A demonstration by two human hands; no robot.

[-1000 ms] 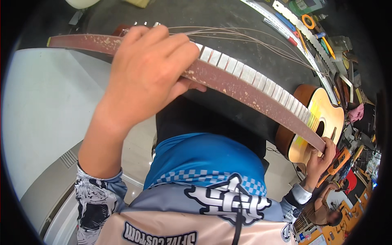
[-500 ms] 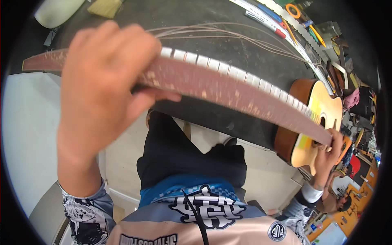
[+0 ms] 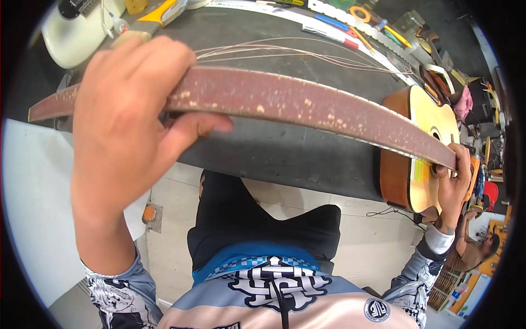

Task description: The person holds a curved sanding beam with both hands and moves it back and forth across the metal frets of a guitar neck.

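Observation:
A long sanding bar [image 3: 285, 104] stretches across the view, its reddish-brown abrasive face speckled with pale worn patches. My left hand [image 3: 129, 109] wraps around its left part, fingers over the top and thumb underneath. At the far right, my right hand [image 3: 457, 172] grips the other end above the soundhole of an acoustic guitar. The guitar [image 3: 433, 112] lies on the dark bench with a pale top and brown sides. Most of its neck is hidden behind the bar; a thin light strip shows along the bar's lower edge near the body.
Loose wire strings [image 3: 296, 50] curve over the dark bench [image 3: 263, 151] behind the bar. Farther back lie a notched white straightedge [image 3: 334, 15], a red-capped marker [image 3: 350, 44], a brush [image 3: 156, 13] and an orange tape roll [image 3: 360, 13]. Another person [image 3: 472, 249] works at far right.
The bar has tilted, showing more of its brown face. White segments along its upper edge are now mostly covered. The view has shifted, bringing more of the bench's far side into sight.

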